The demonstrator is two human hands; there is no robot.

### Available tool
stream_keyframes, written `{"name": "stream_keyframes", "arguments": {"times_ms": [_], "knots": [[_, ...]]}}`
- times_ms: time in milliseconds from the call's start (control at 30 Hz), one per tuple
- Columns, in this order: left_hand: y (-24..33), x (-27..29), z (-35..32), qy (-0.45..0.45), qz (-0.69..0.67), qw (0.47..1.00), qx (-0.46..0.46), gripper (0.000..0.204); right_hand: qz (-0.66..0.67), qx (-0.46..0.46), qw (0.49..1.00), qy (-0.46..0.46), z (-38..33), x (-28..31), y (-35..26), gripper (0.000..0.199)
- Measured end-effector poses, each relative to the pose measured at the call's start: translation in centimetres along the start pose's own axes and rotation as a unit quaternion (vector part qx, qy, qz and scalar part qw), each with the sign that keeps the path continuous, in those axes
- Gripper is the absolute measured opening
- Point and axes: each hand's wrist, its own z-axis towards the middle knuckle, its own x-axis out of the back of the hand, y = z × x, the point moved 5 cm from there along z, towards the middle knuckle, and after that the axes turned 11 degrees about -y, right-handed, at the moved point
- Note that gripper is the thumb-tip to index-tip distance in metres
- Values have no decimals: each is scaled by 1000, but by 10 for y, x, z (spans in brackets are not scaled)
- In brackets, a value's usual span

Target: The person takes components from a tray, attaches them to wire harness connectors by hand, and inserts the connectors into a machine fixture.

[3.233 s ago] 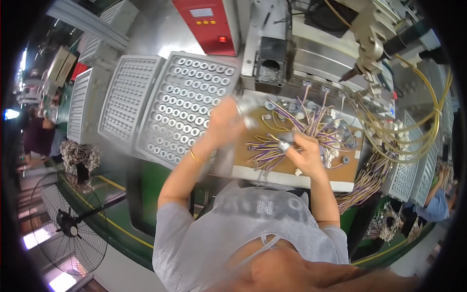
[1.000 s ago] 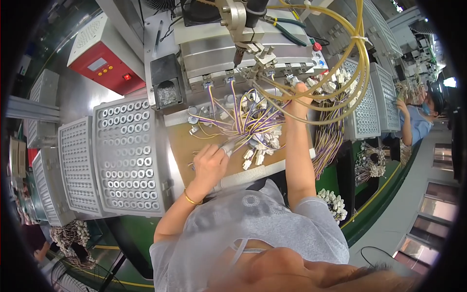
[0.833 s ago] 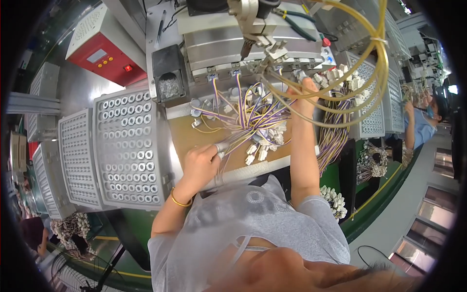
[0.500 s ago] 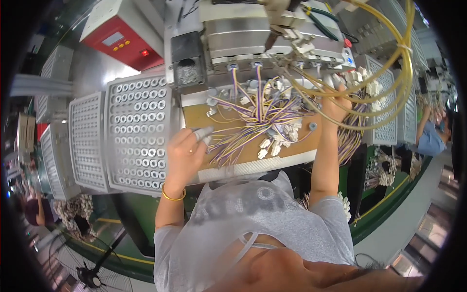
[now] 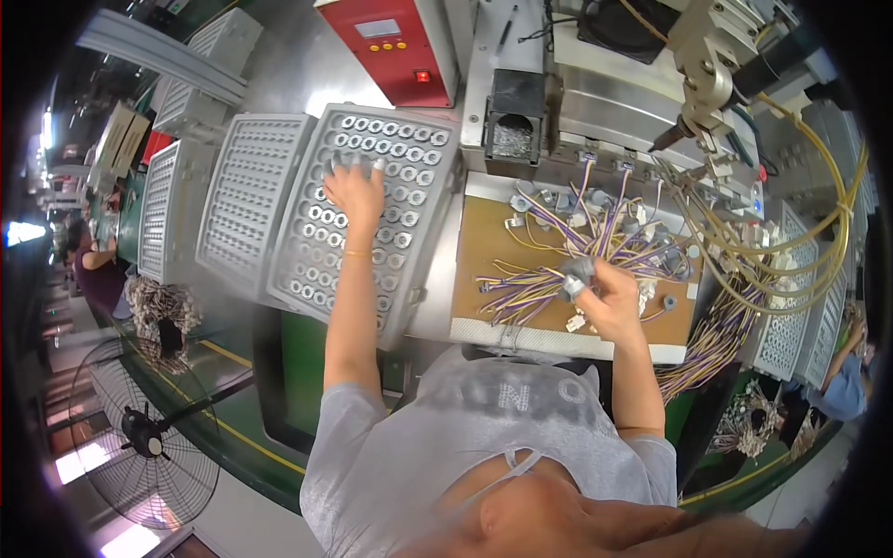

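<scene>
My left hand [image 5: 356,197] reaches over a grey tray [image 5: 423,288] of round metal rings [image 5: 321,232]. Its fingers are spread, with the tips down among the rings in the upper part; a slight blur covers them. My right hand [image 5: 609,298], wearing grey finger covers, is closed at the middle of a heap of purple and yellow wires [image 5: 526,284]. Its fingers seem to grip some of the wires, though they partly hide the grip. White connectors and grey round caps lie around the heap on a brown board [image 5: 474,237].
A soldering-type machine [image 5: 665,139] with looping yellow hoses [image 5: 842,214] stands behind the board. Beside it are a black box [image 5: 514,102] and a red control unit [image 5: 391,65]. A second grey tray [image 5: 251,200] adjoins the first. More wires [image 5: 716,335] hang at right.
The view has swung left. My left hand has moved from the board's left edge onto the ring tray and spread its fingers. My right hand has come from the machine's front to the wires.
</scene>
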Motion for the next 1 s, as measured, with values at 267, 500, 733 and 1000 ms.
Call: {"name": "stream_keyframes", "arguments": {"times_ms": [267, 500, 733, 1000], "knots": [[28, 19, -6, -135, -654, 732, 135, 28, -37, -1, 997, 74, 9, 0, -1, 11], [155, 83, -72, -392, -789, 465, 91, 36, -13, 23, 997, 75, 18, -6, -8, 11], [178, 99, -77, -404, -798, 444, 50, 40, 126, -6, 989, 81, 11, -5, 2, 4], [181, 118, -71, -303, -739, 592, -108, 35, 41, -13, 995, 87, 6, -2, 1, 5]]}}
